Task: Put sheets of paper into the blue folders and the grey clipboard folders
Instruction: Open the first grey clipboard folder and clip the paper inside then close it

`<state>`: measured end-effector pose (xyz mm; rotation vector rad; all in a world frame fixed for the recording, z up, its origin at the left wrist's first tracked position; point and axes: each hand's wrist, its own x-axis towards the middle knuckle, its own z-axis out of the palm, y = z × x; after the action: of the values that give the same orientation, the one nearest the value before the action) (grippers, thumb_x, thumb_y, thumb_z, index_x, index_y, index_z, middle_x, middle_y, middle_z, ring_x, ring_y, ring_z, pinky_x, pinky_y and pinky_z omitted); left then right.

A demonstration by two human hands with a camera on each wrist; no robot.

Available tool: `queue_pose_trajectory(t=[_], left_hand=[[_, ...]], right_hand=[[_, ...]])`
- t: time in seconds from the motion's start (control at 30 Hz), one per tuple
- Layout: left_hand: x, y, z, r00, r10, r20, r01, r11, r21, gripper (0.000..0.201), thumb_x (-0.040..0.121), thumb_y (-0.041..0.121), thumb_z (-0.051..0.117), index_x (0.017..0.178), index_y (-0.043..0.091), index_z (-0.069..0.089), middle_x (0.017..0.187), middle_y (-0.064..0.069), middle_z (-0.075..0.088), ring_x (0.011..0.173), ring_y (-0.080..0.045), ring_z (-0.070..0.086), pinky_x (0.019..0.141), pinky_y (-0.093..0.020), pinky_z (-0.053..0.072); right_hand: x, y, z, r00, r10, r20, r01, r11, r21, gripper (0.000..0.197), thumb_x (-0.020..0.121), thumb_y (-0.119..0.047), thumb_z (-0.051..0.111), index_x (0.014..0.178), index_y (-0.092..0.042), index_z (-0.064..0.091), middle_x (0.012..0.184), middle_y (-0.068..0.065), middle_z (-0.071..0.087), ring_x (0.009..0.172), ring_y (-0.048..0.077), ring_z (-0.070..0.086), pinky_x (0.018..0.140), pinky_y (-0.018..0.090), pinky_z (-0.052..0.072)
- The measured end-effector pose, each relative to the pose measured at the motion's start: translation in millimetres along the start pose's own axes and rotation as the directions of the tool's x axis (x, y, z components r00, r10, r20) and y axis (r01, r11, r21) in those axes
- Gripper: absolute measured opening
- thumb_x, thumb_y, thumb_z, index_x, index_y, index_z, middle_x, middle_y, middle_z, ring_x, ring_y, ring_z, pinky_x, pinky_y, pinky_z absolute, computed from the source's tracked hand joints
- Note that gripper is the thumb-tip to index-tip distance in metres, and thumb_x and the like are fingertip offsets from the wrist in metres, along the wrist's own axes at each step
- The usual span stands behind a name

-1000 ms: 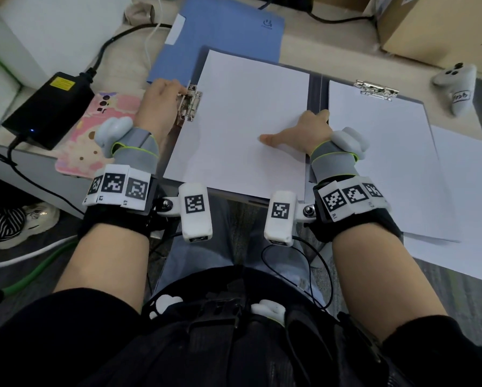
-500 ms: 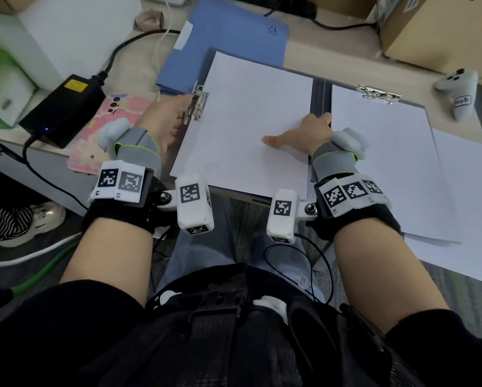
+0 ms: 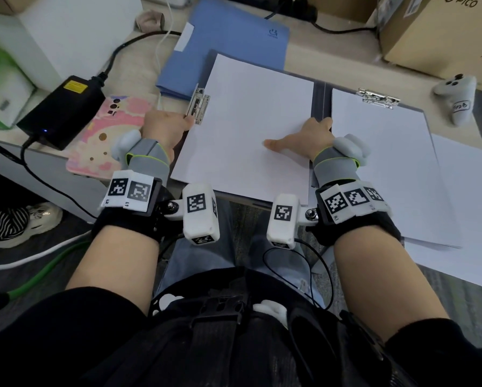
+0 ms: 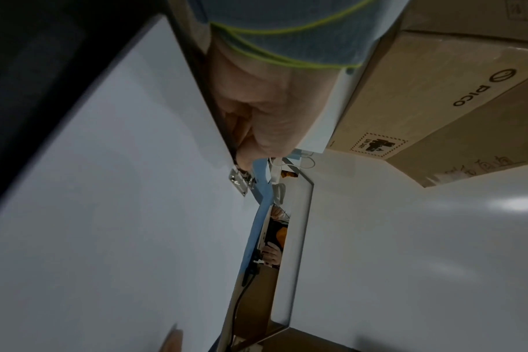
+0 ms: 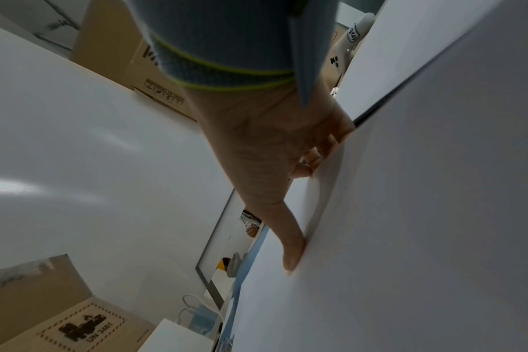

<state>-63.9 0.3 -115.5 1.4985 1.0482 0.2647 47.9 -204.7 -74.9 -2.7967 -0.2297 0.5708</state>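
Observation:
The grey clipboard folder lies open on the desk. Its left half carries a white sheet under a metal side clip. The right half holds another sheet under a top clip. My left hand is at the folder's left edge just below the side clip, fingers curled on that edge. My right hand rests on the left sheet by the spine, thumb stretched flat on the paper. A shut blue folder lies behind.
Loose white sheets spread out at the right, over the desk edge. A black power brick and a pink phone sit to the left. A cardboard box and a white controller are at the back right.
My left hand has come off the side clip's lever and slid down the folder's left edge toward me. The right hand has stayed pressed on the sheet.

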Motion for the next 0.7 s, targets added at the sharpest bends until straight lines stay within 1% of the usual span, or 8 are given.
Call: queue_pose_trajectory(t=[0.1, 0.2, 0.3, 0.4, 0.47, 0.57, 0.63, 0.7], left_hand=[[-7.6, 0.3, -0.8, 1.000, 0.017, 0.007, -0.017, 1.000, 0.016, 0.008, 0.085, 0.024, 0.063, 0.086, 0.017, 0.060, 0.079, -0.002, 0.054, 0.070, -0.017, 0.045, 0.073, -0.028, 0.039], [-13.5, 2.1, -4.8, 0.998, 0.047, 0.037, -0.047, 0.999, 0.023, 0.021, 0.076, 0.029, 0.063, 0.065, 0.015, 0.052, 0.077, -0.010, 0.051, 0.074, -0.022, 0.042, 0.062, -0.031, 0.037], [-26.2, 12.3, -12.6, 0.994, 0.084, 0.071, -0.084, 0.996, -0.009, 0.022, 0.072, 0.032, 0.056, 0.058, 0.022, 0.043, 0.068, -0.007, 0.046, 0.062, -0.020, 0.036, 0.051, -0.026, 0.024], [-42.2, 26.9, -19.6, 0.980, 0.172, 0.103, -0.162, 0.982, -0.101, 0.016, 0.077, 0.029, 0.052, 0.063, 0.023, 0.054, 0.047, 0.009, 0.054, 0.042, -0.006, 0.042, 0.049, -0.022, 0.027], [-52.9, 35.6, -19.9, 0.958, 0.247, 0.143, -0.214, 0.953, -0.216, 0.028, 0.085, 0.021, 0.051, 0.062, 0.021, 0.067, 0.044, 0.014, 0.060, 0.040, 0.001, 0.051, 0.049, -0.017, 0.034], [-67.1, 48.4, -14.4, 0.901, 0.369, 0.230, -0.266, 0.887, -0.378, 0.036, 0.093, 0.018, 0.043, 0.081, 0.021, 0.077, 0.068, 0.011, 0.072, 0.070, 0.002, 0.067, 0.063, -0.011, 0.048], [-79.8, 58.1, -2.1, 0.852, 0.420, 0.313, -0.279, 0.869, -0.408, 0.028, 0.092, 0.027, 0.044, 0.095, 0.023, 0.072, 0.096, 0.007, 0.071, 0.098, -0.006, 0.067, 0.079, -0.020, 0.051], [-92.6, 66.4, 13.7, 0.820, 0.446, 0.359, -0.289, 0.864, -0.413, 0.023, 0.096, 0.031, 0.042, 0.103, 0.028, 0.063, 0.105, 0.007, 0.066, 0.095, -0.005, 0.067, 0.078, -0.025, 0.054]], right_hand=[[-1.4, 0.9, 0.9, 1.000, 0.001, -0.003, -0.001, 1.000, 0.013, 0.111, 0.066, -0.063, 0.072, 0.143, 0.002, 0.024, 0.146, 0.013, 0.020, 0.127, 0.038, 0.043, 0.105, 0.044, 0.040], [-4.5, 1.0, 1.7, 1.000, 0.004, -0.017, -0.003, 0.999, 0.034, 0.114, 0.064, -0.065, 0.072, 0.143, 0.003, 0.024, 0.146, 0.013, 0.018, 0.126, 0.038, 0.044, 0.105, 0.044, 0.041], [-9.3, 1.3, 4.9, 0.999, -0.012, -0.047, 0.014, 0.999, 0.041, 0.108, 0.067, -0.065, 0.070, 0.138, 0.005, 0.031, 0.145, 0.014, 0.020, 0.122, 0.038, 0.047, 0.104, 0.042, 0.040], [-17.2, 1.1, 6.5, 0.995, -0.040, -0.094, 0.044, 0.999, 0.032, 0.094, 0.076, -0.061, 0.064, 0.134, 0.007, 0.037, 0.144, 0.016, 0.023, 0.131, 0.037, 0.034, 0.111, 0.040, 0.030], [-25.9, 3.1, 2.2, 0.996, -0.066, -0.055, 0.067, 0.997, 0.027, 0.087, 0.083, -0.061, 0.055, 0.137, 0.005, 0.034, 0.146, 0.019, 0.022, 0.138, 0.037, 0.022, 0.113, 0.041, 0.023], [-28.0, 8.2, -5.8, 0.993, -0.100, 0.058, 0.098, 0.995, 0.034, 0.082, 0.084, -0.069, 0.043, 0.134, -0.004, 0.043, 0.142, 0.018, 0.035, 0.135, 0.036, 0.030, 0.108, 0.042, 0.030], [-29.8, 14.3, -12.7, 0.985, -0.127, 0.116, 0.112, 0.985, 0.129, 0.075, 0.080, -0.075, 0.039, 0.115, -0.010, 0.053, 0.123, 0.010, 0.050, 0.115, 0.030, 0.046, 0.095, 0.038, 0.039], [-35.9, 19.6, -18.6, 0.979, -0.157, 0.134, 0.110, 0.946, 0.304, 0.070, 0.082, -0.073, 0.039, 0.115, -0.013, 0.052, 0.101, 0.002, 0.048, 0.090, 0.021, 0.046, 0.081, 0.030, 0.040]])
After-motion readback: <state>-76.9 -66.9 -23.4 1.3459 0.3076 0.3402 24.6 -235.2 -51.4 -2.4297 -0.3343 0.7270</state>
